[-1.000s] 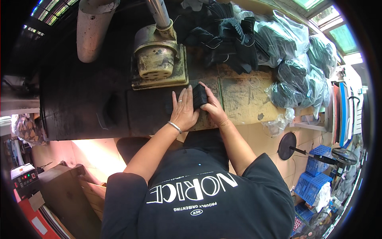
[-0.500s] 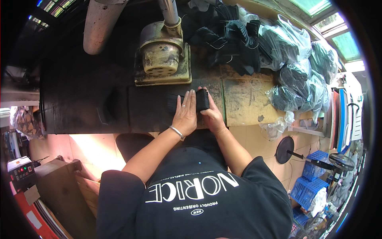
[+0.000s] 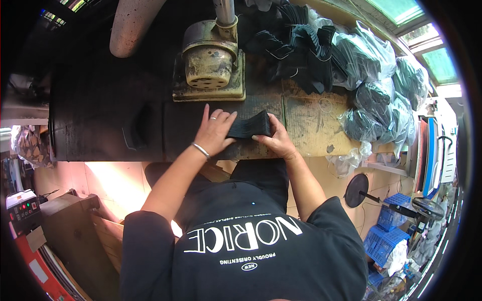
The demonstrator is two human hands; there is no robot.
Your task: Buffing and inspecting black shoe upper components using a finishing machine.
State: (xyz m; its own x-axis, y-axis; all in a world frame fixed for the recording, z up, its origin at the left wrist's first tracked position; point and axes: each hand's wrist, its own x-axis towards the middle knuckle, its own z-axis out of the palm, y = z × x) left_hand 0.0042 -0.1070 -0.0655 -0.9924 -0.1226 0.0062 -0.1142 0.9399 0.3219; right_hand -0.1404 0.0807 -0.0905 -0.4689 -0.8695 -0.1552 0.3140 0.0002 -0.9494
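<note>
Black stack of thin layered pieces [image 3: 252,125], slightly bowed, lying crosswise between both hands near the near edge of the table [image 3: 311,120]; hard to tell whether resting on the surface or held just above. Right hand [image 3: 273,138] at 4 o'clock of the stack, fingers clamped on its right end, thumb along the near side and fingertips at the far side. Left hand [image 3: 216,131] at 9 o'clock, fingers spread apart, index finger and thumb at the stack's left end; impossible to tell whether pinching or only touching. On that hand a ring [image 3: 213,118], and at the wrist a silver bracelet [image 3: 200,150].

Around the stack, table surface dark toward 9 o'clock, tan and stained toward 3 o'clock. At 11 o'clock, near the left hand, a grimy cream machine housing [image 3: 208,70] with a metal pipe [image 3: 225,12] rising from it. At 10 o'clock, farther out, a pale round tube [image 3: 133,25]. At 1 o'clock, a heap of black pieces [image 3: 304,47]; between 2 and 3 o'clock, clear plastic bags [image 3: 374,90] with dark contents.

Beyond the table, at 4 o'clock, a black round base [image 3: 357,190] on the floor; farther out, blue crates [image 3: 385,244]. At 8 o'clock, a control box [image 3: 24,206] with lit buttons.
</note>
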